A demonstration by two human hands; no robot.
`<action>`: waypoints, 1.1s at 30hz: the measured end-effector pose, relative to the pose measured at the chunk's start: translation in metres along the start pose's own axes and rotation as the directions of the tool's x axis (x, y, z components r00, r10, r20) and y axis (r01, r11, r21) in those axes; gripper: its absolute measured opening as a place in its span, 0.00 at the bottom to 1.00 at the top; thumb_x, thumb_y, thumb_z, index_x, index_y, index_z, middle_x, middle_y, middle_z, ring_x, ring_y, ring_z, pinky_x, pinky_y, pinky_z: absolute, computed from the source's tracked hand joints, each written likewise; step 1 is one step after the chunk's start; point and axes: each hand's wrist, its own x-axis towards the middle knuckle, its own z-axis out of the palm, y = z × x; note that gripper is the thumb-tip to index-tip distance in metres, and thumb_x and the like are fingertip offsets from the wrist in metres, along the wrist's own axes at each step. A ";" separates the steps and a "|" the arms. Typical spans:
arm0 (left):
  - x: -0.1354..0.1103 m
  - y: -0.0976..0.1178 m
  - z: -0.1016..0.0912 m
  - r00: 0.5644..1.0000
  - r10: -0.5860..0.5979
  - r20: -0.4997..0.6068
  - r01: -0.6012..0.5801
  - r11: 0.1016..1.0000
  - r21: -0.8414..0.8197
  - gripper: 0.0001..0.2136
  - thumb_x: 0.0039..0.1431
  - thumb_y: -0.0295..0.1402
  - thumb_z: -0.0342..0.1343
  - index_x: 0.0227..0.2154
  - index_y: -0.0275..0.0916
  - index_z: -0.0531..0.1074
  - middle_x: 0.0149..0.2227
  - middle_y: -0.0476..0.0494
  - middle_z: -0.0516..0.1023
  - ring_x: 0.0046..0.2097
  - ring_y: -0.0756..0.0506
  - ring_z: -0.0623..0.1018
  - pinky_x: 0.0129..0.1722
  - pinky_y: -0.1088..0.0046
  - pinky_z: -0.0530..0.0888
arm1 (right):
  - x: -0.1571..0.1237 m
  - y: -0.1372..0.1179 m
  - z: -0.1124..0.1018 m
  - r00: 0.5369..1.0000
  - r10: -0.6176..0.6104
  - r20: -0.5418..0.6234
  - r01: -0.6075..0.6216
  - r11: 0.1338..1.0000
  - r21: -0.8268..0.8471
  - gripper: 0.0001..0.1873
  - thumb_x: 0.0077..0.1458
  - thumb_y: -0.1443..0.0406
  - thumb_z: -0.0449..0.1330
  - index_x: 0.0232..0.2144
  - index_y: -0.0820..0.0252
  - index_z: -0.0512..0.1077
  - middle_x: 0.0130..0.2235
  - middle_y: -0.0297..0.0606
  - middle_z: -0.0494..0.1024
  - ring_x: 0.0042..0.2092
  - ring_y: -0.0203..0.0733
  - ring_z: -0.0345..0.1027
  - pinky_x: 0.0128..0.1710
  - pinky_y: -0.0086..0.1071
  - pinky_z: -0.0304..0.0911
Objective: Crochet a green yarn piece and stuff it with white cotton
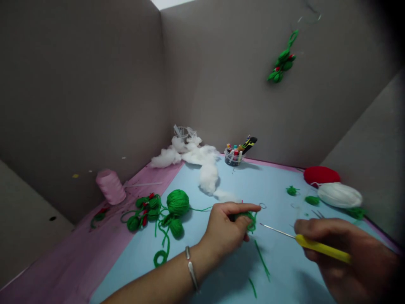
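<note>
Near the middle of the blue mat, my left hand point(226, 230) pinches a small piece of green crochet work point(251, 221), partly covered by the fingers. A strand of green yarn point(201, 210) runs from a green yarn ball point(178, 202) toward this hand. On the right, my right hand point(354, 257) is closed around the yellow handle of a crochet hook point(322, 248). Its thin metal tip points left and stands just short of the crochet work, apart from it. Loose green yarn ends point(262, 261) lie below the hands.
Finished green-and-red crochet pieces point(145, 211) lie left of the ball, beyond them a pink thread cone point(110, 186). White stuffing point(202, 160) and a tub of tools point(234, 156) stand at the back. Red yarn point(322, 175) and white yarn point(340, 195) sit right. A green ornament point(282, 63) hangs on the wall.
</note>
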 end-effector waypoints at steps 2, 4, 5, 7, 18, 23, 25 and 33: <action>-0.001 0.000 0.002 0.999 0.026 -0.022 -0.025 0.999 0.023 0.17 0.49 0.22 0.52 0.40 0.34 0.81 0.15 0.55 0.63 0.16 0.55 0.63 0.16 0.81 0.59 | -0.001 -0.005 0.008 0.997 0.004 0.079 -0.013 0.993 0.117 0.13 0.60 0.54 0.54 0.35 0.52 0.75 0.31 0.39 0.76 0.23 0.37 0.69 0.19 0.29 0.66; -0.002 0.001 0.003 0.998 0.031 -0.045 -0.030 0.999 0.035 0.17 0.49 0.22 0.52 0.40 0.34 0.81 0.14 0.55 0.63 0.16 0.55 0.63 0.17 0.80 0.60 | -0.001 -0.011 0.015 0.996 0.018 0.084 -0.032 0.986 0.166 0.14 0.61 0.55 0.53 0.33 0.53 0.75 0.27 0.38 0.74 0.23 0.38 0.69 0.20 0.29 0.67; -0.002 0.002 0.003 0.998 0.031 -0.052 -0.029 0.999 0.039 0.17 0.49 0.22 0.51 0.40 0.34 0.81 0.14 0.55 0.63 0.16 0.55 0.63 0.18 0.80 0.61 | 0.000 -0.013 0.017 0.998 0.029 0.064 -0.039 0.984 0.173 0.15 0.61 0.54 0.53 0.32 0.53 0.76 0.25 0.38 0.73 0.23 0.38 0.69 0.20 0.29 0.67; -0.002 0.003 0.003 0.998 0.033 -0.059 -0.030 0.999 0.039 0.17 0.49 0.22 0.51 0.40 0.34 0.81 0.14 0.54 0.64 0.16 0.55 0.63 0.18 0.80 0.61 | 0.000 -0.014 0.018 0.998 0.058 0.039 -0.064 0.984 0.164 0.18 0.60 0.51 0.54 0.29 0.54 0.75 0.24 0.39 0.73 0.24 0.40 0.68 0.19 0.30 0.66; -0.002 0.002 0.001 1.000 -0.016 -0.026 0.015 1.000 -0.027 0.21 0.50 0.23 0.51 0.47 0.33 0.77 0.16 0.55 0.65 0.16 0.55 0.64 0.14 0.82 0.59 | -0.003 -0.023 0.032 1.000 -0.013 -0.025 0.012 0.999 -0.034 0.12 0.58 0.54 0.58 0.32 0.52 0.76 0.28 0.37 0.77 0.26 0.40 0.72 0.22 0.29 0.68; -0.003 -0.001 0.000 0.998 0.053 -0.025 -0.056 0.989 -0.136 0.22 0.46 0.28 0.56 0.47 0.36 0.67 0.25 0.56 0.68 0.16 0.56 0.67 0.12 0.82 0.59 | 0.004 -0.035 0.035 0.922 -0.344 0.179 0.385 0.868 -0.315 0.11 0.55 0.63 0.63 0.42 0.47 0.75 0.36 0.35 0.80 0.36 0.41 0.77 0.34 0.28 0.73; -0.003 -0.002 0.001 0.997 0.064 -0.032 -0.069 0.981 -0.179 0.18 0.44 0.31 0.58 0.40 0.40 0.62 0.28 0.57 0.68 0.15 0.56 0.66 0.10 0.82 0.57 | 0.005 -0.033 0.034 0.872 -0.426 0.240 0.489 0.778 -0.395 0.19 0.55 0.66 0.62 0.50 0.45 0.73 0.40 0.37 0.80 0.39 0.42 0.77 0.37 0.29 0.73; -0.001 -0.003 0.002 0.995 0.091 -0.033 -0.096 0.976 -0.196 0.14 0.43 0.31 0.55 0.33 0.42 0.58 0.26 0.59 0.67 0.14 0.57 0.65 0.09 0.83 0.56 | 0.003 -0.018 0.045 0.940 -0.291 0.178 0.339 0.851 -0.402 0.25 0.58 0.63 0.61 0.58 0.45 0.68 0.33 0.38 0.81 0.29 0.39 0.77 0.23 0.24 0.72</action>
